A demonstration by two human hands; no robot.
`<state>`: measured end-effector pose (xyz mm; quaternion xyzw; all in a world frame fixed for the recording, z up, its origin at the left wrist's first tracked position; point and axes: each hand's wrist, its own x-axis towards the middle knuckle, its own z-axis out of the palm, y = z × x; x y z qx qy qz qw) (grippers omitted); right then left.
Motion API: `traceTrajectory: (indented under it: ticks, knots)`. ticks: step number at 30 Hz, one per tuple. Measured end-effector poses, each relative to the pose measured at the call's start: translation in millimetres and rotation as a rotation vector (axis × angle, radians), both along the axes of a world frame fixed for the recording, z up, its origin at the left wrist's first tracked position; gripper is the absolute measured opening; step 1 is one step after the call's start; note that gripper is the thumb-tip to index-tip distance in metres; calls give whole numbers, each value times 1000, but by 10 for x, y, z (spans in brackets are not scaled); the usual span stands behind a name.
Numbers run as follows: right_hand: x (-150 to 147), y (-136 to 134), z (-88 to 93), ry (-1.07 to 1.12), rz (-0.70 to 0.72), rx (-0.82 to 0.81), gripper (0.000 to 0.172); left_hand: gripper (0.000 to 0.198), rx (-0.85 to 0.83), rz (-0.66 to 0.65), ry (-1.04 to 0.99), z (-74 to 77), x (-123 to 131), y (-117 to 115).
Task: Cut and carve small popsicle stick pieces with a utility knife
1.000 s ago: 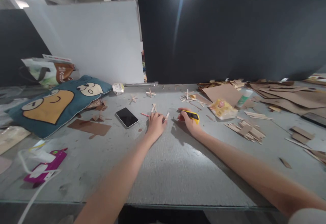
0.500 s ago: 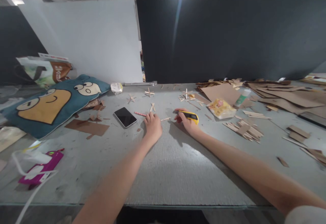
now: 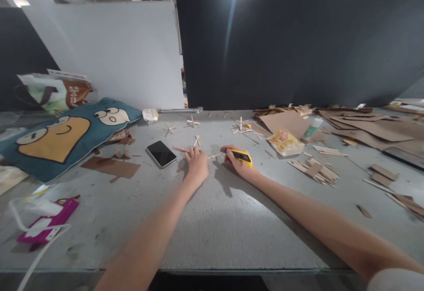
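My left hand (image 3: 198, 164) rests on the table with its fingers bent down, pinning a thin wooden stick (image 3: 214, 156) whose end sticks out to the right. From the other side of these fingers a pink striped stick (image 3: 179, 149) points left; whether the fingers touch it is hidden. My right hand (image 3: 239, 166) is wrapped round a yellow and black utility knife (image 3: 243, 156), its tip pointing left, close to the wooden stick's end. Just beyond my left hand lie crossed wooden sticks (image 3: 197, 140).
A phone (image 3: 161, 153) lies left of my hands. Star-shaped stick pieces (image 3: 192, 122) sit farther back. To the right are a yellow packet (image 3: 285, 142), a glue stick (image 3: 312, 129), a stick bundle (image 3: 314, 170) and cardboard (image 3: 374, 125). A cushion (image 3: 66, 136) and purple power strip (image 3: 49, 222) are left.
My right hand has moved a little left with the utility knife, nearer the wooden stick's end. My left hand stays in about the same place. The view has shifted slightly.
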<state>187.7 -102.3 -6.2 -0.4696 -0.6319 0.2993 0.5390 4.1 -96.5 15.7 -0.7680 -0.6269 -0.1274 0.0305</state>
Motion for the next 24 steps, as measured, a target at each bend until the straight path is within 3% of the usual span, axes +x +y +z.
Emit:
traceTrajectory:
  ticks: [4,6,8,9,15,20,24]
  knots:
    - [-24,-47,20,21,12,-1,51,31,53,-4,-140,-124,10,35]
    - [-36,-91,34,64,19,-24,55,23,90,4,-364,-178,14,92]
    - [-48,-146,51,102,31,-44,57,19,139,-19,-709,-202,9,168]
    - [-56,-176,59,109,39,-44,54,19,144,-46,-763,-204,3,206]
    - [-200,-327,45,129,65,68,35,33,100,-173,-951,-198,-16,286]
    - [-273,-366,1,-40,157,303,44,14,-49,-222,-1206,-199,26,250]
    - [-238,-377,15,-206,111,349,33,16,-111,-207,-1247,-196,56,251]
